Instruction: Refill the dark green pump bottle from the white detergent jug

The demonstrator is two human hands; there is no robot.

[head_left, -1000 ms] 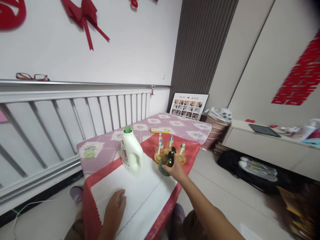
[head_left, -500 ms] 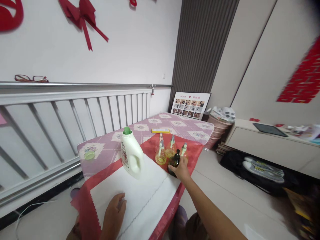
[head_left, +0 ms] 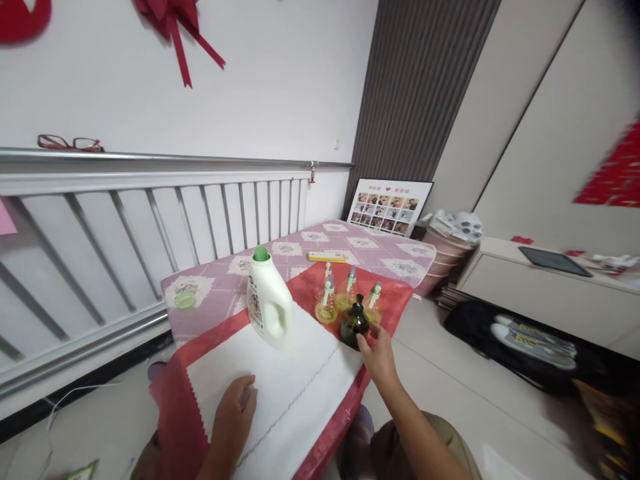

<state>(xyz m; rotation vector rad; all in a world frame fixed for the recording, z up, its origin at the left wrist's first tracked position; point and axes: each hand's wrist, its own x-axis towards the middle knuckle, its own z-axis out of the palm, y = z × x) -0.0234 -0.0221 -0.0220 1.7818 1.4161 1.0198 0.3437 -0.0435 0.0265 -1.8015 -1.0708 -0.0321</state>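
Four pump bottles behind dark bottle; jug apart.

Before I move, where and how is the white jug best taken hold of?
Probably by the looped handle of the white jug, coming from the person's right: the jug stands upright with its handle on that side. The dark bottle stands farther right, apart from the jug, so there looks to be room.

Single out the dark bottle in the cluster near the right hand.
It is the dark green bottle at the cluster's front, right beside the right hand; the other clustered bottles look clear.
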